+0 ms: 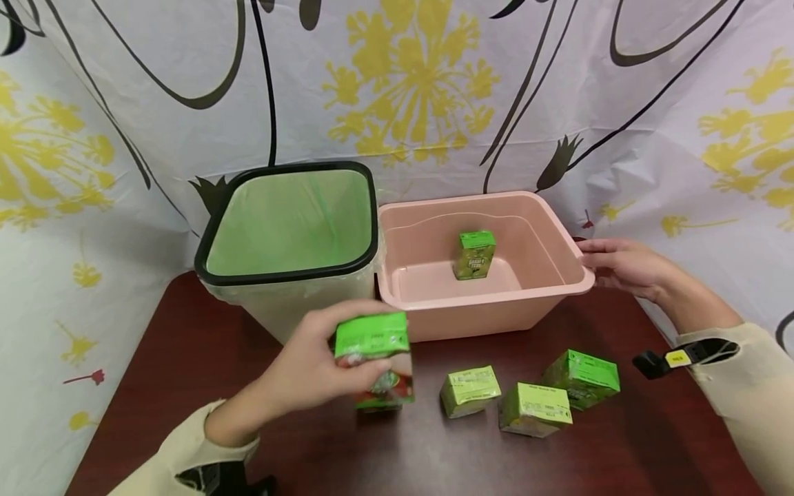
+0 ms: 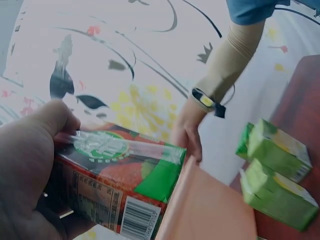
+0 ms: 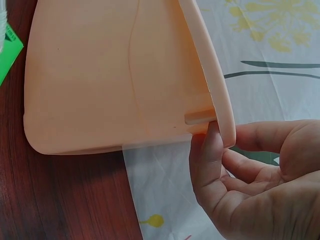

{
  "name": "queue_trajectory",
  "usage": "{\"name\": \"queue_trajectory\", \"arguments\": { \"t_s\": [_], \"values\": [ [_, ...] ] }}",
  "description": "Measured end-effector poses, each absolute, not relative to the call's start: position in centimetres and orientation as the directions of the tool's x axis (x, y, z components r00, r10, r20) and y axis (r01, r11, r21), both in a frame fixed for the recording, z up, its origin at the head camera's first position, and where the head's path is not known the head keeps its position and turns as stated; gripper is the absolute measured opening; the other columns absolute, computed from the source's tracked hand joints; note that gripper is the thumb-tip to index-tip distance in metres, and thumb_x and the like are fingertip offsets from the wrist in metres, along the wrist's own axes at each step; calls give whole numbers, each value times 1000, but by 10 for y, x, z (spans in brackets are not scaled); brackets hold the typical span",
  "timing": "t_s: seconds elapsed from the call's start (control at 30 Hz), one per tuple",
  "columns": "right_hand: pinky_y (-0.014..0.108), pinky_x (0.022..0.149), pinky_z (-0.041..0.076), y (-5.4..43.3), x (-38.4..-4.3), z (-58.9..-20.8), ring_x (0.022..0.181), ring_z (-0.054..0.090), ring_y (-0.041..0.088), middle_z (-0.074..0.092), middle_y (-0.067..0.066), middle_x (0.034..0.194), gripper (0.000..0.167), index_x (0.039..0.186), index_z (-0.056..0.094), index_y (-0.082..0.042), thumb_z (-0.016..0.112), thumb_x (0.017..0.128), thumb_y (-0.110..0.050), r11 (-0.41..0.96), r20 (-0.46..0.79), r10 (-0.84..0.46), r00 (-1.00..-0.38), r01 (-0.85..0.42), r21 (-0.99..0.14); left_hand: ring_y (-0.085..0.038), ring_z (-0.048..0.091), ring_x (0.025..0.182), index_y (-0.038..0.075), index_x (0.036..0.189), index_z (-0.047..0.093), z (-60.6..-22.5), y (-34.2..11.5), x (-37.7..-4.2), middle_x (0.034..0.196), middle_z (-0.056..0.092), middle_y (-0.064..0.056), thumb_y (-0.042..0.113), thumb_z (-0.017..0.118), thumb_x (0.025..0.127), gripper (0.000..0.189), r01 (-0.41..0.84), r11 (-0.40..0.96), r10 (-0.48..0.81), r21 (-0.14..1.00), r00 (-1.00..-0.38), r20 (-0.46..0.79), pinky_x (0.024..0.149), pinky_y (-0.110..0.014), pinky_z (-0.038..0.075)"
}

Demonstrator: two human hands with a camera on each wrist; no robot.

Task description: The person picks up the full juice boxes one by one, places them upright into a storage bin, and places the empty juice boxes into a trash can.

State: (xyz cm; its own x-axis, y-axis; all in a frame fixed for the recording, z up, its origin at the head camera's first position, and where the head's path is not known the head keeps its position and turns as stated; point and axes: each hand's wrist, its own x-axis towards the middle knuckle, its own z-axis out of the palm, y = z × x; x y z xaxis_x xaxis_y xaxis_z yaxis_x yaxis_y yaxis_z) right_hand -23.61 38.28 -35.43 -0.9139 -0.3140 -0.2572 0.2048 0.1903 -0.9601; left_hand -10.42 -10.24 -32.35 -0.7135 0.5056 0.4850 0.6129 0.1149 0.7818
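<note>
My left hand (image 1: pixel 304 365) grips a juice box (image 1: pixel 372 334) with a bright green top, in front of the pink tub. In the left wrist view, strawberry pictures, a barcode and a clear-wrapped straw show on this juice box (image 2: pixel 125 175), whose end overlaps the tub's rim. On the far right, my right hand (image 1: pixel 633 272) pinches the rim of the pink tub (image 1: pixel 471 322). The right wrist view shows the thumb and fingers on either side of that rim (image 3: pixel 225 110). A green drink carton (image 1: pixel 476 256) stands inside the tub.
Left of the tub stands a bin (image 1: pixel 273 303) with a black rim and green inside. Two pale green cartons (image 1: pixel 471 391) and a brighter green carton (image 1: pixel 586 379) sit on the dark red table (image 1: pixel 434 461). A patterned cloth (image 1: pixel 298 103) hangs behind.
</note>
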Motion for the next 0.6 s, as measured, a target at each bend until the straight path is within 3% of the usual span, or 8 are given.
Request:
{"name": "queue_trajectory", "arguments": {
  "t_s": [0.33,0.6],
  "values": [
    [25,74,57,382,-239,-353,88,67,10,70,-4,102,42,104,73,-25,42,106,4,209,-268,-314,-911,209,-955,-13,57,72,11,125,70,-288,-46,-139,92,66,-1,11,83,84,43,524,132,526,841,-757,389,59,-29,54],
    [25,72,57,381,-238,-352,87,68,11,70,-3,100,43,103,73,-25,42,106,5,213,-277,-307,-911,218,-952,-18,61,85,9,130,67,-265,-5,-175,108,66,-4,9,80,87,45,391,92,548,916,-788,282,72,-29,55]
  ]
}}
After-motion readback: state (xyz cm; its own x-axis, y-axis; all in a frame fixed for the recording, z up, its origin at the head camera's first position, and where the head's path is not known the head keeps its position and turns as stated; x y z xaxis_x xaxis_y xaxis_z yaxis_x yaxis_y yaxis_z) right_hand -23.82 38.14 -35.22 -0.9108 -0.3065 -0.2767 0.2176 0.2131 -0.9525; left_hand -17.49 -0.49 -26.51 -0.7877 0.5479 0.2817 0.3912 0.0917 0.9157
